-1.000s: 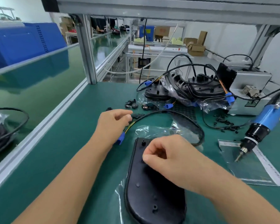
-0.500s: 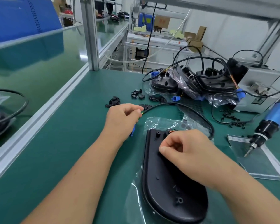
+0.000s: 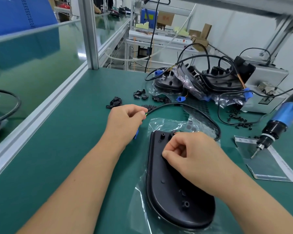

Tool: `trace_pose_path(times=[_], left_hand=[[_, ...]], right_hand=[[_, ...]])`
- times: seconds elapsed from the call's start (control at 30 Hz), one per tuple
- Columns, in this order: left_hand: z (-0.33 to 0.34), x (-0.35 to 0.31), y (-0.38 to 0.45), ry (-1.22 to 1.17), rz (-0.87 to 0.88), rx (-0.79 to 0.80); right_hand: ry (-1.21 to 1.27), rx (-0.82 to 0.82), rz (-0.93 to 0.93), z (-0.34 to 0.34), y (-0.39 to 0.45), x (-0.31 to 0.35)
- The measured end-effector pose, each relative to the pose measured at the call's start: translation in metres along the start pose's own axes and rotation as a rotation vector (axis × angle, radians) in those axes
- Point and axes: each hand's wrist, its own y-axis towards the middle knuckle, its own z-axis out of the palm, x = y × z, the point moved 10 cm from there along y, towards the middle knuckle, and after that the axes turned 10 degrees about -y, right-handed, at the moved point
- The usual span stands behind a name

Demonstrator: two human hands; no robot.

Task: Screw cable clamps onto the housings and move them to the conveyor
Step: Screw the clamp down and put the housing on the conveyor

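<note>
Housing first: a black, flat, rounded plastic housing lies on the green table, partly on a clear plastic bag, at about 5 o'clock from the table's middle. The right hand rests on its upper end, thumb and forefinger pinched narrowly together against the black surface; what sits between them is too small to make out. A black cable leaves the housing's top at 12 o'clock, loops round to the right and runs back to the left hand, which is closed on the cable's end, where coloured wires show just beyond the fingers. A blue connector peeks out under that hand at 6 o'clock.

Beyond the left hand, at 12 o'clock, small black plastic cable clamps lie scattered in little heaps on the table. Further off, towards 1 o'clock, more black housings in clear bags are stacked with their cables and blue plugs tangled above them, leaning near a grey metal box. At 3 o'clock a blue and black electric screwdriver hangs tilted, its bit just over a flat silver pouch. Small black screws are strewn near it. At 9 o'clock, past an aluminium rail, runs the glossy green conveyor.
</note>
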Motion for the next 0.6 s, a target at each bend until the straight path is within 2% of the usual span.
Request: trace_pose_path(times=[0.13,0.27,0.33,0.4,0.5,0.6], left_hand=[[0.001,0.0,-0.001,0.046,0.013,-0.001],[0.003,-0.007,-0.003,0.196,0.081,0.046],[0.006,-0.014,-0.003,0.367,0.136,0.064],[0.012,-0.02,-0.001,0.618,0.196,0.054],[0.025,-0.01,0.006,0.935,0.127,0.071],[0.028,-0.003,0.011,0.982,0.014,0.054]], right_hand=[[-0.033,0.004,0.013,0.0,0.001,0.0],[-0.014,-0.017,0.074,-0.003,0.003,-0.008],[-0.019,-0.048,0.057,-0.005,0.002,-0.008],[0.087,-0.102,0.094,-0.013,0.005,-0.021],[0.212,-0.293,0.232,-0.043,0.013,-0.07],[0.155,-0.331,0.347,-0.057,0.02,-0.116]])
